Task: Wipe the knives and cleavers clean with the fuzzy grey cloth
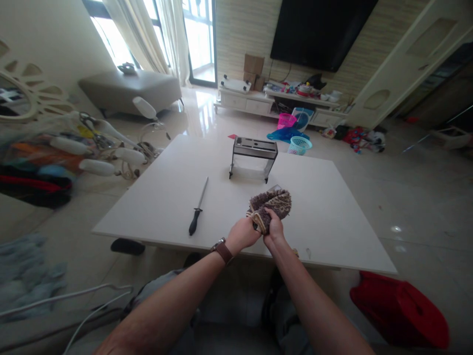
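Close to the table's near edge, both my hands are closed at a brown patterned towel (pixel 271 203). My right hand (pixel 275 228) grips the towel, which is folded around a knife (pixel 275 188). Only a flat metal corner of the blade shows past the towel's far side. My left hand (pixel 244 235), with a watch on its wrist, is closed at the towel's near left, around what looks like the knife's dark handle, mostly hidden. A sharpening steel (pixel 200 204) with a black handle lies to the left. Beyond the towel stands a slotted knife rack (pixel 254 147).
The white table (pixel 314 207) spans the middle. A red stool or bag (pixel 401 310) is at the lower right. A chandelier-like lamp (pixel 129 156) lies left of the table. Baskets (pixel 300 144) and a low cabinet (pixel 258 104) are beyond the far edge.
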A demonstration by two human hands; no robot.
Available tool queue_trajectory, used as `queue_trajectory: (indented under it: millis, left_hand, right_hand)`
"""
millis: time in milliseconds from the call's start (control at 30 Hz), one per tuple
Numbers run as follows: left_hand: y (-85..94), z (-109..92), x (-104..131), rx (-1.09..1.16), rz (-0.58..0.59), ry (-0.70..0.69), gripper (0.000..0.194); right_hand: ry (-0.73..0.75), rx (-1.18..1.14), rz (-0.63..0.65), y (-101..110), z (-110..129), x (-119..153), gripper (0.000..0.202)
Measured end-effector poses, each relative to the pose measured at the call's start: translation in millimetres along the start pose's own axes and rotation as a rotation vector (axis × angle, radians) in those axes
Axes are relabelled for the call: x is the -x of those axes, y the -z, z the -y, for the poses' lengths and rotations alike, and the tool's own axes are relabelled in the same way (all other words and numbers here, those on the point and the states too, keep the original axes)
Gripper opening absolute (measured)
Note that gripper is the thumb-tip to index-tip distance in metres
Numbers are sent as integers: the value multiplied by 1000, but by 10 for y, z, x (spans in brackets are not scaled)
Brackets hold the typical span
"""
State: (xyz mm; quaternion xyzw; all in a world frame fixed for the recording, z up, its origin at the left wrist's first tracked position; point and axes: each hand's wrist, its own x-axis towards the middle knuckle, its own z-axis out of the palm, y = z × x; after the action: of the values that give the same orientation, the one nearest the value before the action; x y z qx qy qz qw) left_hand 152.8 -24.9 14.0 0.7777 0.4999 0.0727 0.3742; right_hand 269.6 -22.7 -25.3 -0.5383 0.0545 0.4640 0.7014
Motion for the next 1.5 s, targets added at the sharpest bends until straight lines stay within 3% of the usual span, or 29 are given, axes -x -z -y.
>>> queue_trajectory:
  millis: [1367, 1500]
  left_hand:
    - [-4, 18, 0, -3, 11, 7, 36]
    - [32, -5, -15, 25, -9, -25, 37]
  right_hand:
    - [-21, 12, 6, 18, -18, 9, 22]
    - [-59, 27, 62, 10, 98, -13, 20]
